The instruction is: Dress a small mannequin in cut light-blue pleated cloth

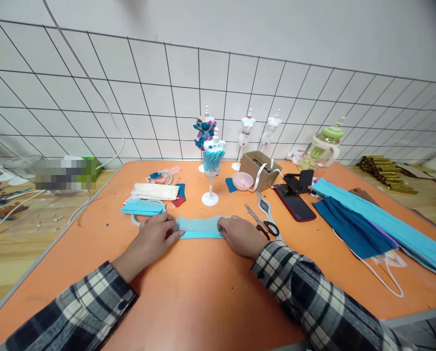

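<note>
A light blue strip of thin cloth [200, 228] lies stretched sideways on the orange table, a brighter folded band along its near edge. Its left end is pinched by my left hand [158, 235], thumb and fingers together. My right hand [239, 234] grips the other end with curled fingers. Scissors with black handles [264, 223] lie just beyond my right hand, beside a grey tape measure [264, 204]. Behind the strip stands a small white dress form [211, 171] wrapped in pleated light blue cloth.
Folded blue face masks [142, 207] and white cloth [155, 191] lie at left. A pink bowl [242, 181], cardboard box [259, 170], phone [294, 202], dark blue mask [354, 226] and long light blue cloth [382, 224] are at right. A bottle [322, 146] stands behind.
</note>
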A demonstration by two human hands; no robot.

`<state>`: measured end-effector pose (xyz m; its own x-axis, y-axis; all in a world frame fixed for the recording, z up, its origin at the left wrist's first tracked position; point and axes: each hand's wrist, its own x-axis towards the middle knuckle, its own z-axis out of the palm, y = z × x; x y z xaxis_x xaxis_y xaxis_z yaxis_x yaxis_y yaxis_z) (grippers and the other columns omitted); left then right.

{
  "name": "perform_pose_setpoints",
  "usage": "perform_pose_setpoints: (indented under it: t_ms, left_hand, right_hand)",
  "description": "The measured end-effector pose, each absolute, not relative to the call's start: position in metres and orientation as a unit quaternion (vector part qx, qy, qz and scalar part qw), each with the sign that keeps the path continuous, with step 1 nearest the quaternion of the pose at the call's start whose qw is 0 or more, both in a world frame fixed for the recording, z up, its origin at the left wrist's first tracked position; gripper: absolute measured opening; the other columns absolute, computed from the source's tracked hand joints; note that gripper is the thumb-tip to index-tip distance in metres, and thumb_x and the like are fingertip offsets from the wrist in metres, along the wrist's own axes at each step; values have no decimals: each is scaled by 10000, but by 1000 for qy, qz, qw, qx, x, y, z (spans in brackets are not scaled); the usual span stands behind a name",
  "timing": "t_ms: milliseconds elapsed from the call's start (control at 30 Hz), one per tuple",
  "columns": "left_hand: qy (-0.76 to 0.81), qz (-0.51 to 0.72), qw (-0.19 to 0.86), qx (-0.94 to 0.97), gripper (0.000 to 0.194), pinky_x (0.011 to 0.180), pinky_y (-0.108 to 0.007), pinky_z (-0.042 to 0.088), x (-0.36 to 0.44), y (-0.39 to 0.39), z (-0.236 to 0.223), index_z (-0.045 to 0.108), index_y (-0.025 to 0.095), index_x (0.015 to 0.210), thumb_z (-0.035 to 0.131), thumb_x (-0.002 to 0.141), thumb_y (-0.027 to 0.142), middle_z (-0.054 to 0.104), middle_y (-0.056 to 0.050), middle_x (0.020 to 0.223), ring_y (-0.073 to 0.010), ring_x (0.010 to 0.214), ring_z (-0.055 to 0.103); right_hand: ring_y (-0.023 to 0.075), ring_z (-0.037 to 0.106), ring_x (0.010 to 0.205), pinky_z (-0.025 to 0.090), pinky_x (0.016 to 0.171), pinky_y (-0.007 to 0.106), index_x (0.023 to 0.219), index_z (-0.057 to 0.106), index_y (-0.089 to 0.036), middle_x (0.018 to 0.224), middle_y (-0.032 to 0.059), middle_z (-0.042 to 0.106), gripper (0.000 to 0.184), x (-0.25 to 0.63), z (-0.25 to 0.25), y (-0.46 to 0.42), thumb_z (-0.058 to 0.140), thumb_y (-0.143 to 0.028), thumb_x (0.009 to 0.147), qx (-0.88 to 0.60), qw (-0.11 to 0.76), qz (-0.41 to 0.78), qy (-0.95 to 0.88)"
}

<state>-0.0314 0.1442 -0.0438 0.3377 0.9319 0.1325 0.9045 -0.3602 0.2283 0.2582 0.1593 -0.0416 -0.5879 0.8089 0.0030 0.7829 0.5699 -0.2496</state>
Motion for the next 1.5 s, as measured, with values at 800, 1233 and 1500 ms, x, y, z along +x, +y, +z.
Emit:
perform_pose_setpoints:
  t_ms: [800, 1233, 1500]
  left_hand:
    - [447, 1, 117, 887, 828, 1115, -799, 106, 29, 97, -45, 257, 212, 1595, 363, 947, 716, 238, -180, 1652, -417, 1512, 245]
    - [467, -11, 128, 875, 862, 1135, -789, 77, 28, 96, -43, 248, 251, 1598, 366, 915, 763, 194, -145, 1673, -405, 1527, 207]
    - [481, -25, 132, 866, 862, 1124, -804, 67, 30, 95, -42, 220, 251, 1603, 377, 919, 752, 148, -134, 1678, -395, 1537, 174]
  right_hand:
    - [198, 582, 892, 412, 811, 324, 952, 674, -175, 911, 41, 682, 275, 282, -39, 159, 736, -422, 851, -466, 118, 161, -862]
    - [160, 617, 854, 453, 834, 313, 779, 716, -182, 842, 23, 691, 152, 294, -51, 170, 683, -287, 885, -487, 134, 179, -845]
    - [192, 589, 862, 452, 819, 324, 820, 683, -168, 862, 53, 660, 113, 288, -45, 164, 679, -274, 862, -533, 104, 104, -833]
